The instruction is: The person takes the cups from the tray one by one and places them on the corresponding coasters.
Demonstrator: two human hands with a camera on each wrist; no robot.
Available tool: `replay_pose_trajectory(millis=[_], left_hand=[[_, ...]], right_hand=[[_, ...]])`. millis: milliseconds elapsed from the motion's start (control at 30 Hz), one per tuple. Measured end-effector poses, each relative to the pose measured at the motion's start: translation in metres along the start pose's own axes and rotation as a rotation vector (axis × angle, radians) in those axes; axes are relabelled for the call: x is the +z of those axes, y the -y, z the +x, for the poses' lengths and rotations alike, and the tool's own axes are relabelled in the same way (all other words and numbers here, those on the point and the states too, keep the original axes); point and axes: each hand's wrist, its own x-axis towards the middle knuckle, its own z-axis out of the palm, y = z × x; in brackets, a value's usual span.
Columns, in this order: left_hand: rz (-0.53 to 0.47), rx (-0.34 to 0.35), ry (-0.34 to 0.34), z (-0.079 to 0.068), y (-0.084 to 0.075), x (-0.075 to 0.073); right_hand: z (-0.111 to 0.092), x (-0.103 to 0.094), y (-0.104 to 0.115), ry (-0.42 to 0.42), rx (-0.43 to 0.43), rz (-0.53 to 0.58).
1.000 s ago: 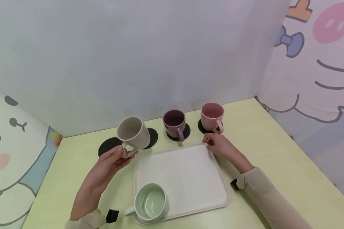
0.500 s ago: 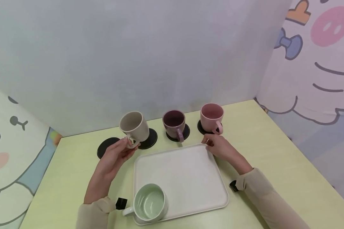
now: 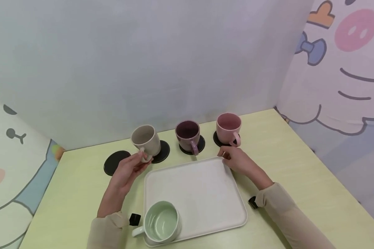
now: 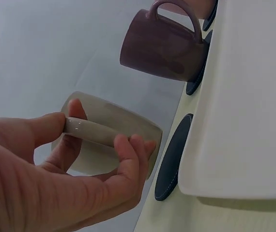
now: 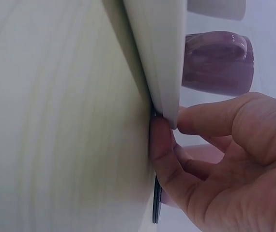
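My left hand [image 3: 127, 171] holds a beige mug [image 3: 148, 140] by its handle, thumb and fingers around the loop in the left wrist view. The mug is upright over a round black coaster [image 3: 163, 152]; in the left wrist view a narrow gap shows between the mug's base and the coaster [image 4: 173, 162]. At the far right corner of a white tray [image 3: 202, 193], my right hand [image 3: 240, 160] pinches the rim between thumb and fingers. A pale green mug [image 3: 162, 221] stands on the tray's near left corner, its handle pointing left over the edge.
A purple mug [image 3: 187, 135] and a pink mug [image 3: 228, 128] each stand on a black coaster behind the tray. Another black coaster [image 3: 113, 162] lies bare at the left. A pale wall [image 3: 162, 69] rises behind the table [image 3: 277, 152].
My left hand has moved slightly right and away from me, then lowered the beige mug toward the coaster, levelling it. My right hand keeps its hold on the tray corner.
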Motion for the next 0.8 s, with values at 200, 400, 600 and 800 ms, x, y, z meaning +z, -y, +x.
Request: replay_pose_trajectory(millis=[200,400,600,800], left_hand=[[0.001,-0.013,-0.040,0.006,0.007,0.006],[-0.036,-0.032,-0.028,0.011,0.012,0.009],[-0.042,-0.044,-0.037,0.013,0.014,0.012],[-0.046,-0.073,-0.013,0.014,0.016,0.014]], right_hand=[[0.000,0.000,0.000,0.002,0.007,0.003],[0.002,0.000,0.000,0.000,-0.001,0.007],[0.003,0.000,-0.002,0.002,-0.018,0.015],[0.004,0.001,-0.005,0.002,-0.010,0.008]])
